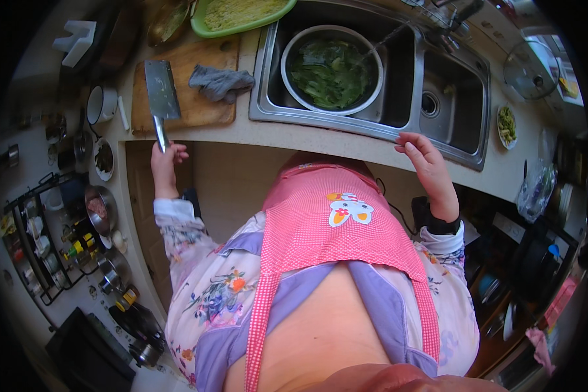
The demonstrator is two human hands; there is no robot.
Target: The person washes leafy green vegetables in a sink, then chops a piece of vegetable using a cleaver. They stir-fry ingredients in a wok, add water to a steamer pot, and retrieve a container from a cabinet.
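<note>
My left hand grips the metal handle of a cleaver, whose broad blade lies over the left part of a wooden cutting board. A crumpled grey cloth rests at the board's right edge. My right hand holds nothing, its fingers loosely bent and apart near the front rim of the steel sink. In the left basin stands a metal bowl with leafy greens in water. A thin stream of water runs into it from the faucet side.
A green plastic basket of chopped yellow-green food stands behind the board. A white enamel pot and a bowl of raw meat are at left. Right of the sink are a small dish of vegetables and a glass lid.
</note>
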